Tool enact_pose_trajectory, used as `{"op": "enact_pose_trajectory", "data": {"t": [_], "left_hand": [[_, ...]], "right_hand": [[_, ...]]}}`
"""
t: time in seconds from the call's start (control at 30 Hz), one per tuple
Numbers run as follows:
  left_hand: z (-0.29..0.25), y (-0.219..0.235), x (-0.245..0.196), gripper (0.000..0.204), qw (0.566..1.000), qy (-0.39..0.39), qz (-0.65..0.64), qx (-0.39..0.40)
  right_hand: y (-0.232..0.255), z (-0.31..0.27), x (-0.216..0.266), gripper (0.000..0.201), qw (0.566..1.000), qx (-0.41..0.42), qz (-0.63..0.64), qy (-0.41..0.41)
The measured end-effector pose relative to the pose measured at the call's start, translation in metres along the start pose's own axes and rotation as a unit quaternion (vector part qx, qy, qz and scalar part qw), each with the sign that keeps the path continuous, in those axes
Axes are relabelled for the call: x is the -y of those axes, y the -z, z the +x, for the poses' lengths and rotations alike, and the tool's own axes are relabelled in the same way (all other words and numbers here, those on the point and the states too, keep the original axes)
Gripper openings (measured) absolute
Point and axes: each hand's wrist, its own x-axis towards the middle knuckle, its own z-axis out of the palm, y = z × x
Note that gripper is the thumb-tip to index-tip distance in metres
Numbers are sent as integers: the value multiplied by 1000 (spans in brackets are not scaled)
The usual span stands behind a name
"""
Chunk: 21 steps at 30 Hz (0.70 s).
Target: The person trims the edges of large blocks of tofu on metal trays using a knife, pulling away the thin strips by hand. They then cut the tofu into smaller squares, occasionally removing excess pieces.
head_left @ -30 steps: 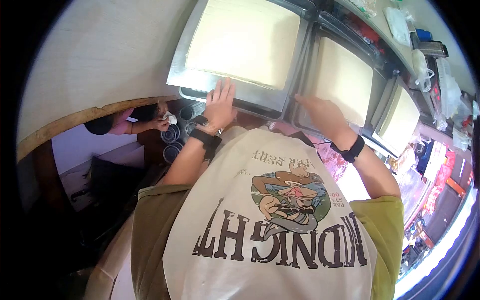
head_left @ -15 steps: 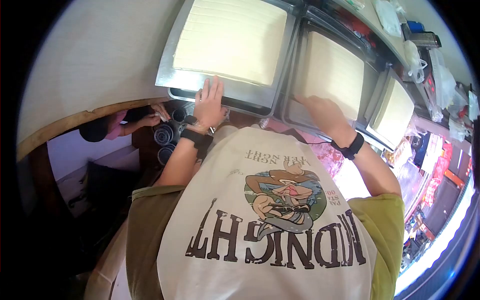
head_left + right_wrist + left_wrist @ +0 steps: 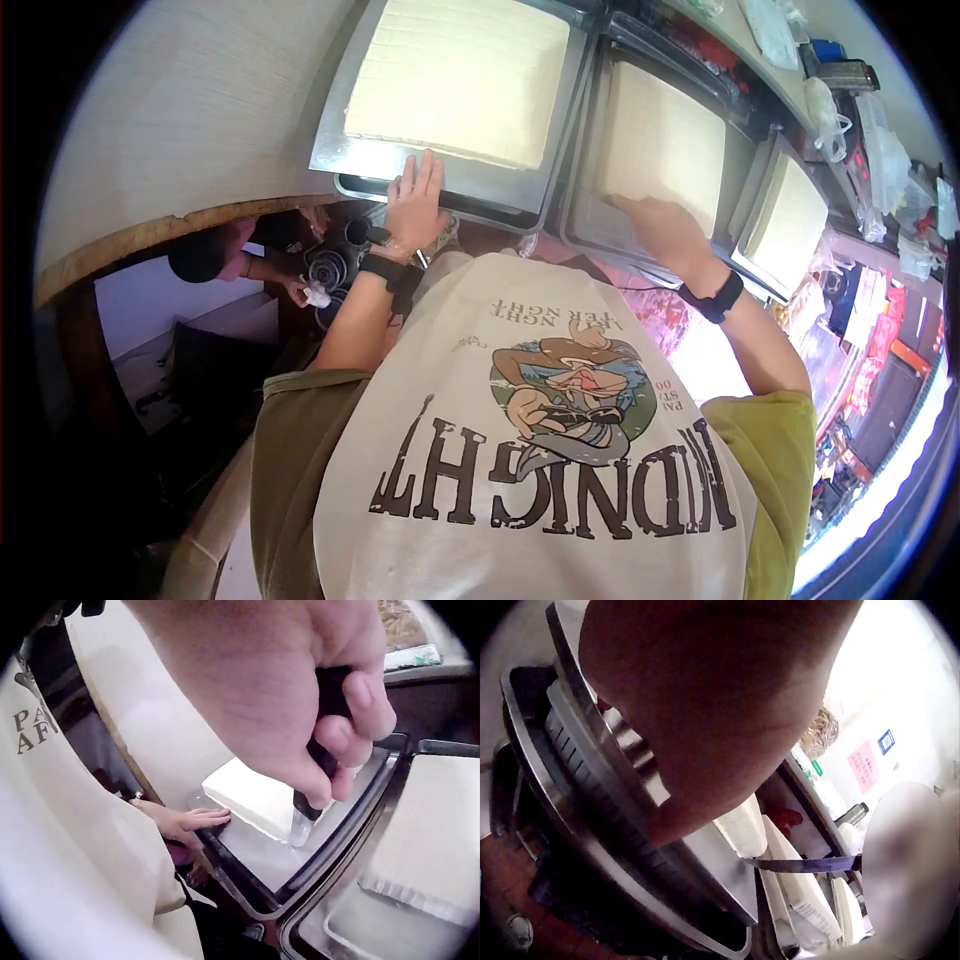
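Observation:
A broad, pale slab (image 3: 455,85) that looks like tofu lies on a flat metal sheet (image 3: 470,185), with faint parallel lines across its top. My left hand (image 3: 412,215) rests at the near edge of the sheet, its straight fingers reaching to the slab's side. In the right wrist view, my right hand (image 3: 255,690) grips the black handle of a knife (image 3: 301,825), whose blade points down beside the slab's edge. The left wrist view shows the dark, narrow knife blade (image 3: 802,865) side-on. From the head, the right hand hides the knife.
Right of the first slab stand a second slab (image 3: 665,140) and a third slab (image 3: 792,225) in metal trays. Below left, another person's hand (image 3: 292,290) holds something white beside round containers (image 3: 330,265). Plastic bags (image 3: 825,110) hang along the shelf at right.
The trays have shifted left and up in the head view. My right hand has moved slightly right and nearer to me; the left stays at the sheet's edge. The other person's hand has lowered.

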Motion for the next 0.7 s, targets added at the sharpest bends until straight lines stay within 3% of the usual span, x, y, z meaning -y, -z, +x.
{"op": "enact_pose_trajectory", "data": {"t": [0.2,0.27,0.3,0.43,0.63,0.7], "left_hand": [[2,10,0,75,998,-7,-5,-68],[5,18,0,69,997,-7,-6,-80],[9,16,1,64,992,-19,2,-126],[20,15,0,57,989,-11,5,-149],[26,16,-3,42,979,-23,33,-199],[27,12,-1,44,985,-21,25,-170]], "right_hand": [[26,-20,-9,35,994,-50,98,-3],[39,-33,1,33,968,-64,212,-122],[36,-39,2,33,956,-120,241,-117],[39,-55,15,35,908,-113,346,-207],[22,-51,33,38,875,-147,438,-142],[22,-45,36,37,863,-140,468,-133]]}}
